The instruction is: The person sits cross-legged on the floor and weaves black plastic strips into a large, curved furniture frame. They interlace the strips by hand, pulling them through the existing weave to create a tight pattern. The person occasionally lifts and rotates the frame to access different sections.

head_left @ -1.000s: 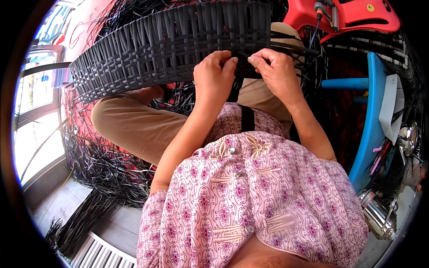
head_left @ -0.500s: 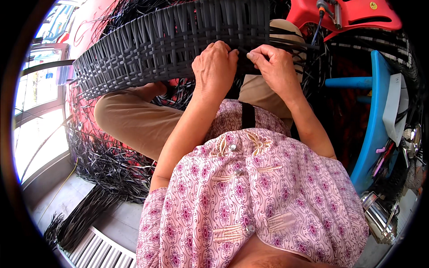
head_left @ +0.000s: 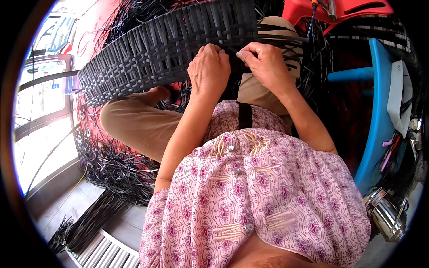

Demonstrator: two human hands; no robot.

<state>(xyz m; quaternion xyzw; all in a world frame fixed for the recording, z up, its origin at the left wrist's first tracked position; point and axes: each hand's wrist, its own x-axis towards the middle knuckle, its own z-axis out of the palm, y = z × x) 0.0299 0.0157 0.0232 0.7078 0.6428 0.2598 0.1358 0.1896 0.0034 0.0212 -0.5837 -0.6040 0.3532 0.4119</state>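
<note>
A wide panel of woven black rattan strips lies across my knees, curving from the left to the upper middle. My left hand rests on its near edge with fingers curled over the weave. Close to it on the right, my right hand pinches a flat black strip that runs off to the right at the panel's edge. Both forearms come up from my pink patterned blouse. My tan trousers show under the panel.
Loose black strips are heaped on the floor at my left, with a bundle lower down. A blue plastic chair stands at the right, a red plastic piece behind it, a shiny metal part at the lower right.
Both hands have shifted slightly up along the panel's edge, and the right hand's fingers have closed tighter on the strip.
</note>
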